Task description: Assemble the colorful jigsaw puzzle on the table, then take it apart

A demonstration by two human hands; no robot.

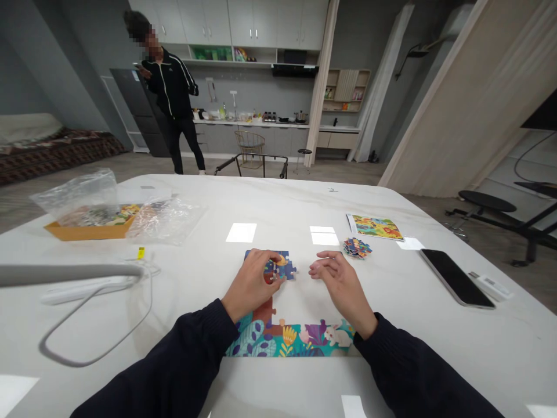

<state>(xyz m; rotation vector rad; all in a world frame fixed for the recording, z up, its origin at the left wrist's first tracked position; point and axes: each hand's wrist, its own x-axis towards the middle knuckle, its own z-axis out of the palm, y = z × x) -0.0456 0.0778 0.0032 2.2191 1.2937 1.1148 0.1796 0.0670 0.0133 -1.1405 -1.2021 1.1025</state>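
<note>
A partly joined jigsaw puzzle (pixel 300 341) lies on the table, its bottom strip showing leaves, flowers and a white rabbit. My left hand (pixel 255 284) rests over its upper left part, thumb and forefinger closed around a dark blue puzzle piece (pixel 282 268). The palm and fingers hide some of the pieces there. To the right of that section, my right hand (pixel 343 287) is raised over the table with loosely curled fingers, apart from one another; nothing shows in them. Beyond it sits a small pile of loose puzzle pieces (pixel 357 248).
A picture card (pixel 376 227) and a phone (pixel 456 277) lie to the right. At the left are an orange box tray (pixel 87 232) with pieces, clear plastic wrapping (pixel 165 220) and a white cable (pixel 150 302). A person (pixel 172 87) stands beyond the table.
</note>
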